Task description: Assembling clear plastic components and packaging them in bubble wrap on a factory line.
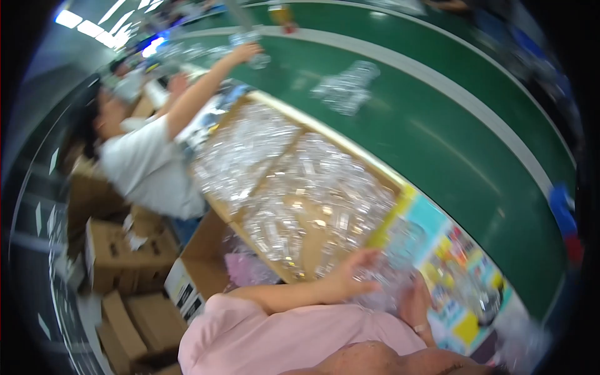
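Observation:
A transparent plastic piece [387, 284] is between my two hands, close to my body; blur hides its exact kind. My left hand [353, 275] curls round its left side, the thumb and fingers against the plastic. On the other side my right hand [417, 305] grips it, its fingers partly hidden. Just beyond my left hand lies a shallow cardboard tray [311, 247], split by a divider. Many small transparent plastic parts [250, 150] fill both compartments, with bare cardboard showing in the nearer one.
A green conveyor belt [431, 150] runs past the table, carrying a cluster of transparent parts [347, 87]. At left, a co-worker in a white shirt [150, 165] reaches over it. Cardboard boxes [131, 256] stand at lower left. Colourful printed sheets [465, 328] lie at right.

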Demonstrator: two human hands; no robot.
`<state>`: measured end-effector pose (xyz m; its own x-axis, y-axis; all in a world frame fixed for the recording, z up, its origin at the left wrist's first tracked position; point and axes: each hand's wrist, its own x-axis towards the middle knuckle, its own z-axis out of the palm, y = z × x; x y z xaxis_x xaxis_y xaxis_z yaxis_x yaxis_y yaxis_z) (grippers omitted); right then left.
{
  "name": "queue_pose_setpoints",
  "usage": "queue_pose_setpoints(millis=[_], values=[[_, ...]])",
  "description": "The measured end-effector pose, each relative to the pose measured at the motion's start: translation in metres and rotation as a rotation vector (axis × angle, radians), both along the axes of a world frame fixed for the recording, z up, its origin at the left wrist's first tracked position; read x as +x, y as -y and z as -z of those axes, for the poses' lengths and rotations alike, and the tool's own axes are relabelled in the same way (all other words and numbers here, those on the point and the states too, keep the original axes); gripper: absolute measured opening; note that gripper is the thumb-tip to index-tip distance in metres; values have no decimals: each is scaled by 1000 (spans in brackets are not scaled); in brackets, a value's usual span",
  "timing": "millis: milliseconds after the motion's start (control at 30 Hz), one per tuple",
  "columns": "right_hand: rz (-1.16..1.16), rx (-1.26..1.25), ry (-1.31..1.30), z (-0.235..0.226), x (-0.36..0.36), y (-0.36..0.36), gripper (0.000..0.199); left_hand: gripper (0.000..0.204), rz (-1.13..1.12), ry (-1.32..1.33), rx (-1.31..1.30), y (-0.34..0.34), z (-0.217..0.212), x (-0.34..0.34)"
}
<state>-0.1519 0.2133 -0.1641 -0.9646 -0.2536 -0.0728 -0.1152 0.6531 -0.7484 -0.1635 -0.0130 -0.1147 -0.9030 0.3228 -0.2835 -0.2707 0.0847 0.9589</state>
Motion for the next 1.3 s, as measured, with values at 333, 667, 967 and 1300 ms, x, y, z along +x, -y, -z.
queue_pose_setpoints(millis=[333,667,967,1300], values=[[244,-1239,502,-14,50,-2,37,66,-19,21,192,-49,-43,-146],[-190,275,-328,-28,138,-20,70,60,-288,-963,-604,-12,-28,-126],[-170,567,-512,-10,147,-2,79,58,-231,-486,-1070,192,73,292],[-220,659,-556,-2,153,8,74,49,-59,-329,-1246,265,202,375]])
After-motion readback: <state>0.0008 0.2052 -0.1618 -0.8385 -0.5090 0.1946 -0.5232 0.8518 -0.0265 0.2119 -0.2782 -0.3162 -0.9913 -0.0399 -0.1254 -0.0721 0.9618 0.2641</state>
